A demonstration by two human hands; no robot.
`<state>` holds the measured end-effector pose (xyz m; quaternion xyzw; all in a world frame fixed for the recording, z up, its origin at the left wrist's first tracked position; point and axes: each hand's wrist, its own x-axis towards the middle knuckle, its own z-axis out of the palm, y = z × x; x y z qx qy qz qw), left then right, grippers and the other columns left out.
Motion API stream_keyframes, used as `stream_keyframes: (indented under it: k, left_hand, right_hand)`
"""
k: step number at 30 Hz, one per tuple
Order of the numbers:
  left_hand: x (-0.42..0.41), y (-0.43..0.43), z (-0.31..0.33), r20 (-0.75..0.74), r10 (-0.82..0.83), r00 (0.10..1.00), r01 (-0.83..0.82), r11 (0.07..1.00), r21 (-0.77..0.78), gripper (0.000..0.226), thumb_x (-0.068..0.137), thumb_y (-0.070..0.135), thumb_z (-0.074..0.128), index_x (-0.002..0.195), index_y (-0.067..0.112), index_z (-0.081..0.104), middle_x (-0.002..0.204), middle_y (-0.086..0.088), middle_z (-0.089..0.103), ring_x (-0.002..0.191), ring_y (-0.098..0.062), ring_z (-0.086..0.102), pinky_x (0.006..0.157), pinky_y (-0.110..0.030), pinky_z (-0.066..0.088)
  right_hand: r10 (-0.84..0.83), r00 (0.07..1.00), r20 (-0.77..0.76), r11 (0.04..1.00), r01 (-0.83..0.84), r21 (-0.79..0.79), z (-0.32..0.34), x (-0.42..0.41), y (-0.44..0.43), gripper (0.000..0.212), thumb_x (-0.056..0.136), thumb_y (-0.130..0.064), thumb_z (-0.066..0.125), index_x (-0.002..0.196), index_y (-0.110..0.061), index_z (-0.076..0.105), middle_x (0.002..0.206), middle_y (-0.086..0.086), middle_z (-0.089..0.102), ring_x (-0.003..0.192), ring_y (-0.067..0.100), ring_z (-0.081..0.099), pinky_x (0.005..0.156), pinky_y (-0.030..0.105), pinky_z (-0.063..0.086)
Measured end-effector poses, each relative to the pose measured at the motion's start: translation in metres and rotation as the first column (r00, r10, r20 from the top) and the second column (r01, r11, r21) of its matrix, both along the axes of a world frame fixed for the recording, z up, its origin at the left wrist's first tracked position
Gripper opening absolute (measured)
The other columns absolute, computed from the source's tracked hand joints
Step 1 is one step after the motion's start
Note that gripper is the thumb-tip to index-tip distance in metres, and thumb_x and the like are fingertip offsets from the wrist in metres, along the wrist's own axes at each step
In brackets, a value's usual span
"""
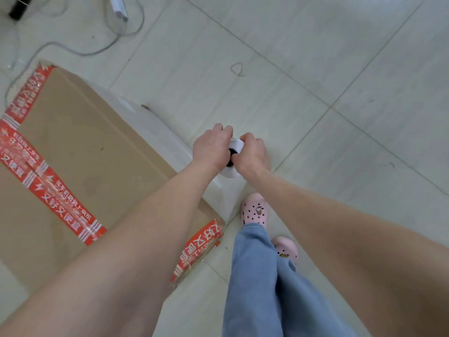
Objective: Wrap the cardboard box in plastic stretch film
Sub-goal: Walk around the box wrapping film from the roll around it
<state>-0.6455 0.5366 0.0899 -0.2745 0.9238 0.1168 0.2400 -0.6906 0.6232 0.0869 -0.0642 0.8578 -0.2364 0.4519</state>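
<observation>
Floor [340, 57]: pale glossy tiles, thin grout lines running diagonally. Cardboard box [80, 147] sits on it at left, red printed tape across the top. Grey cables [73, 48] loop over the tiles beyond the box, near a black object [18, 8] and a white one [119, 7]. Small elastic loop [237, 68] lies alone. Two pink clogs [255, 210] stand just beside the box's near corner

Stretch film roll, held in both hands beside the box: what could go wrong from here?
1. Loose cables lie on the floor past the far corner of the cardboard box. Someone walking the stretch film roll round there might catch a foot on them.
2. The left hand and right hand seem to grip the roll near its top, so it may tilt and the film could bunch.
</observation>
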Motion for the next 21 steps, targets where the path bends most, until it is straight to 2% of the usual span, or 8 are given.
stream_keyframes:
  k: [4,6,9,12,14,15,18,21]
  left_hand:
    - [0.003,-0.022,0.001,-0.021,0.123,0.992,-0.123,0.992,-0.006,0.020,0.088,0.018,0.050,0.106,0.011,0.051,0.108,-0.009,0.052,0.090,-0.030,0.056,0.062,-0.034,0.033]
    - [0.009,-0.035,-0.001,-0.009,0.236,0.972,-0.236,0.972,-0.016,0.023,0.086,0.022,0.054,0.104,0.008,0.052,0.106,-0.010,0.054,0.091,-0.031,0.058,0.062,-0.033,0.036]
    - [0.014,-0.054,-0.002,0.007,0.389,0.921,-0.389,0.921,-0.013,0.029,0.083,0.023,0.059,0.106,0.007,0.050,0.107,-0.010,0.056,0.094,-0.031,0.058,0.063,-0.033,0.038]
    - [0.008,-0.061,-0.001,-0.006,0.300,0.954,-0.300,0.954,0.017,0.037,0.083,0.019,0.061,0.116,0.012,0.048,0.114,-0.008,0.052,0.101,-0.028,0.056,0.067,-0.033,0.039]
    - [-0.002,-0.064,-0.003,-0.023,0.178,0.984,-0.177,0.984,0.028,0.039,0.084,0.015,0.058,0.122,0.018,0.048,0.119,-0.005,0.049,0.107,-0.024,0.052,0.066,-0.032,0.036]
    - [-0.006,-0.066,-0.004,-0.023,0.110,0.994,-0.109,0.994,0.027,0.038,0.085,0.014,0.056,0.122,0.019,0.048,0.119,-0.005,0.048,0.109,-0.023,0.050,0.066,-0.032,0.035]
    - [-0.011,-0.074,-0.006,-0.039,0.019,0.999,-0.019,1.000,0.018,0.027,0.086,0.012,0.052,0.113,0.015,0.053,0.111,-0.006,0.051,0.103,-0.025,0.052,0.063,-0.032,0.033]
    - [-0.005,-0.088,-0.005,-0.025,0.086,0.996,-0.086,0.996,0.012,0.022,0.086,0.018,0.053,0.107,0.011,0.052,0.102,-0.008,0.053,0.093,-0.029,0.056,0.062,-0.033,0.034]
  right_hand:
    - [0.147,0.986,-0.081,0.988,-0.149,-0.030,0.004,-0.008,-0.028,0.045,0.090,-0.015,0.051,0.134,-0.023,0.046,0.127,0.007,0.048,0.110,0.029,0.055,0.082,0.032,0.040]
    - [0.221,0.966,-0.136,0.972,-0.229,-0.050,0.005,-0.012,-0.044,0.046,0.089,-0.012,0.051,0.133,-0.023,0.046,0.128,0.007,0.048,0.110,0.030,0.054,0.084,0.034,0.041]
    - [0.220,0.961,-0.166,0.969,-0.234,-0.072,0.006,-0.004,-0.065,0.047,0.088,-0.012,0.051,0.134,-0.020,0.043,0.130,0.006,0.044,0.110,0.029,0.053,0.079,0.034,0.038]
    - [-0.002,1.000,-0.031,1.000,0.002,-0.005,0.001,0.007,-0.070,0.047,0.088,-0.017,0.055,0.132,-0.019,0.039,0.128,0.004,0.040,0.106,0.031,0.055,0.075,0.033,0.039]
    - [-0.167,0.985,0.041,0.986,0.167,-0.013,-0.004,0.004,-0.068,0.038,0.091,-0.019,0.051,0.127,-0.020,0.040,0.114,-0.002,0.044,0.098,0.029,0.057,0.067,0.029,0.037]
    - [-0.196,0.980,0.046,0.980,0.197,-0.019,-0.006,0.000,-0.068,0.032,0.093,-0.018,0.048,0.124,-0.021,0.041,0.108,-0.005,0.045,0.092,0.027,0.056,0.064,0.027,0.035]
    - [-0.076,0.997,-0.023,0.997,0.075,-0.019,-0.006,-0.008,-0.072,0.024,0.092,-0.015,0.045,0.115,-0.022,0.046,0.112,-0.002,0.046,0.073,0.021,0.049,0.061,0.027,0.033]
    - [0.225,0.963,-0.149,0.974,-0.227,0.005,-0.001,-0.014,-0.087,0.031,0.089,-0.013,0.046,0.117,-0.025,0.051,0.113,0.003,0.046,0.080,0.026,0.051,0.068,0.033,0.040]
